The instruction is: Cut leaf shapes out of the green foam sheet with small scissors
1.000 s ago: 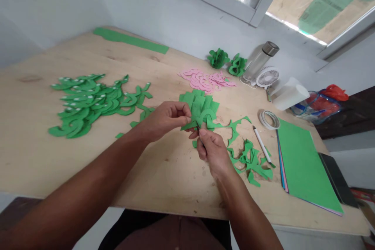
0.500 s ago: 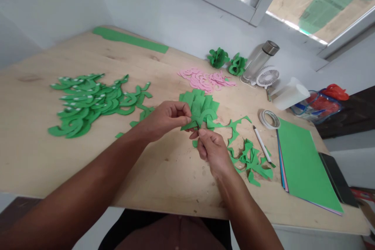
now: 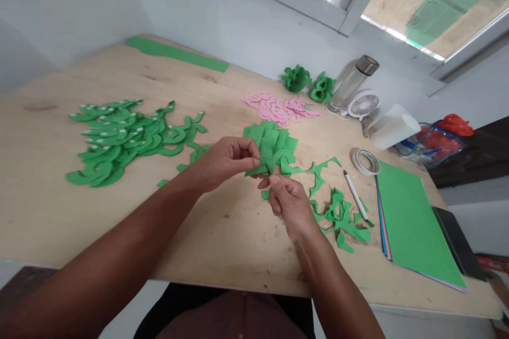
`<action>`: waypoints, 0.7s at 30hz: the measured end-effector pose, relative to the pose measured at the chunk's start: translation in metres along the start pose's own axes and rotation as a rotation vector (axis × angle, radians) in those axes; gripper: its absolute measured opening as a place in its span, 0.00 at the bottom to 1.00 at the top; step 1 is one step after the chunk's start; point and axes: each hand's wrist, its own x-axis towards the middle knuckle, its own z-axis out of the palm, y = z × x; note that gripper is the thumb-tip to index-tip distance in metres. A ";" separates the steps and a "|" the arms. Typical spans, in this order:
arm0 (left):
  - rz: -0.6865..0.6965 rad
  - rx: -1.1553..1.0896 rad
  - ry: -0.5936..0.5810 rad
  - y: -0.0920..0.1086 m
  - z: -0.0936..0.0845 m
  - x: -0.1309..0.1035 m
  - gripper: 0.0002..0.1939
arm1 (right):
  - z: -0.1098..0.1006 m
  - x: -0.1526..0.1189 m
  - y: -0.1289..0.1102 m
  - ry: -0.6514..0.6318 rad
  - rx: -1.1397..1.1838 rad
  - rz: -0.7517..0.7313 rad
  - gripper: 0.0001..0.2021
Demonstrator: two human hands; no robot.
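My left hand (image 3: 237,158) is closed, thumb and finger pinching a piece of green paper (image 3: 254,171) by its edge. Close by on the right, my right hand (image 3: 287,194) is closed around what looks like a small pair of scissors, mostly hidden by the fingers; only a thin dark part shows at the paper's lower edge. Just beyond both hands lies a fanned pile of green paper pieces (image 3: 274,137). Green paper scraps (image 3: 344,217) with curved cut-outs are heaped to the right of my right hand.
Curved green cut-outs (image 3: 119,140) are piled at left, pink cut-outs (image 3: 278,108) behind. Two green paper balls (image 3: 296,78), a bottle (image 3: 353,83) and a small fan (image 3: 363,103) stand by the wall. Tape (image 3: 365,161), a white pen (image 3: 356,196) and green sheets (image 3: 417,222) lie right.
My right hand's fingers have shifted very slightly, and less of the dark tip shows between the hands. My left hand keeps its pinch in the same place.
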 end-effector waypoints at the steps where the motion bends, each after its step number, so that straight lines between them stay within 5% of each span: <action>1: -0.002 0.004 0.001 0.000 0.000 0.000 0.08 | 0.000 0.000 0.000 0.000 -0.002 -0.002 0.27; 21: -0.021 0.046 0.014 0.001 0.001 0.001 0.08 | -0.001 0.002 0.003 0.004 -0.002 -0.002 0.27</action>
